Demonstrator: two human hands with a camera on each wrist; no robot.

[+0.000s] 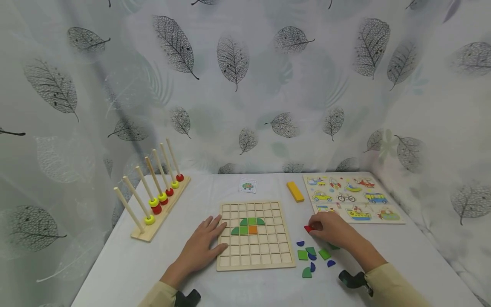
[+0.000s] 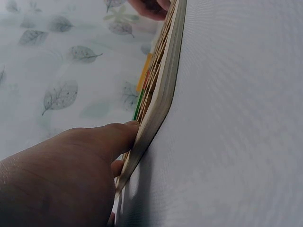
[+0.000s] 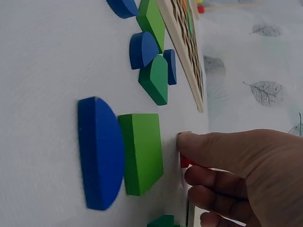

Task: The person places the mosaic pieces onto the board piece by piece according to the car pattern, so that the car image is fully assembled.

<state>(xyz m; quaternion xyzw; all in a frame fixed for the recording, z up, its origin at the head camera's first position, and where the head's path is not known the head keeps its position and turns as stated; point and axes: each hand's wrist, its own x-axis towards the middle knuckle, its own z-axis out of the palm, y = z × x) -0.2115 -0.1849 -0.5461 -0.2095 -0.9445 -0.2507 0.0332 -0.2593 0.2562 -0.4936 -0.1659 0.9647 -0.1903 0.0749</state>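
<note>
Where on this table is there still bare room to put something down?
Bare cloth lies between the peg rack and the grid board, and behind the board around the small card. It is crowded right of the board, among loose pieces near the right hand.

Small red wooden piece (image 1: 308,229) and square wooden grid board (image 1: 255,235)

The red piece lies on the white table at the board's 3 o'clock, pinched. The pale board lies flat, with green and orange tiles near its centre.
</note>
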